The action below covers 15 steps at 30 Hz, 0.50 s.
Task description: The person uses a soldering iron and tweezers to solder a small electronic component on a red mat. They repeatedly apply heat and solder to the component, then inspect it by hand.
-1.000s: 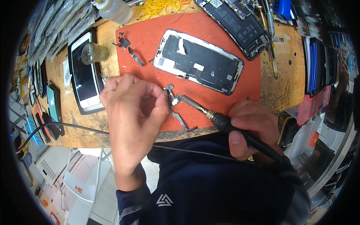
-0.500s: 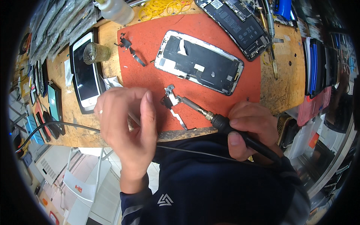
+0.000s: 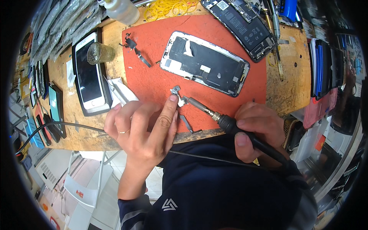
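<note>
My right hand is wrapped round the black handle of a soldering iron, which points to the upper left. Its metal tip touches or nearly touches a small phone flex cable part on the red mat. My left hand rests its outstretched index fingertip on that part, with the other fingers loosely bent. The thin tail of the flex shows beyond my left thumb. Metal tweezers run under or beside my left fingers; whether the hand touches them I cannot tell.
Beyond my hands lies a phone screen, back side up. An opened phone is at its upper right, another flex cable at its left. A small cup stands on a white phone. The iron's cord crosses my lap.
My left hand has moved right and lowered its index finger onto the flex cable part, covering some of it. The soldering iron has stayed nearly in place. More of the tweezers shows.
</note>
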Motion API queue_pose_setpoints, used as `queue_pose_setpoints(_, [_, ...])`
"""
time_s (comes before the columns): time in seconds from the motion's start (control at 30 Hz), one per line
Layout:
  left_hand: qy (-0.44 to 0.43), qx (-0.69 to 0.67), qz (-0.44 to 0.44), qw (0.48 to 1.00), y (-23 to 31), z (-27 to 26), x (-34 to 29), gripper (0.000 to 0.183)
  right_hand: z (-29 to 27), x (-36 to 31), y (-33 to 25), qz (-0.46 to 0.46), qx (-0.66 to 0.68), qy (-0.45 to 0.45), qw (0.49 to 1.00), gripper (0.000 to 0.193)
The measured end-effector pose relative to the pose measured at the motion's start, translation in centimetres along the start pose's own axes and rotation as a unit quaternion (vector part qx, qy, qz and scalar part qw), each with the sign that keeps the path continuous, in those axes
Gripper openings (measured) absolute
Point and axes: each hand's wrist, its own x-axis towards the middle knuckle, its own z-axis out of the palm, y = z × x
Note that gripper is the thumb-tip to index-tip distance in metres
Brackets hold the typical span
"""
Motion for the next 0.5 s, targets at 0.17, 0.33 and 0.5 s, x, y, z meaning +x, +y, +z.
queue_pose_setpoints(0.17, [0.009, 0.014, 0.022, 1.0, -0.33, 0.18, 0.03, 0.035, -0.12, 0.02, -0.05, 0.002, -0.012, -0.009, 1.0, 0.019])
queue_pose_setpoints(0.33, [0.025, 0.04, 0.032, 0.998, -0.1, 0.41, 0.05, 0.033, -0.16, 0.1, -0.04, 0.001, -0.01, -0.016, 1.0, 0.019])
queue_pose_setpoints(0.5, [0.032, 0.055, 0.047, 0.997, -0.14, 0.47, 0.31, 0.031, -0.35, 0.22, -0.13, 0.008, -0.014, -0.033, 0.999, 0.02])
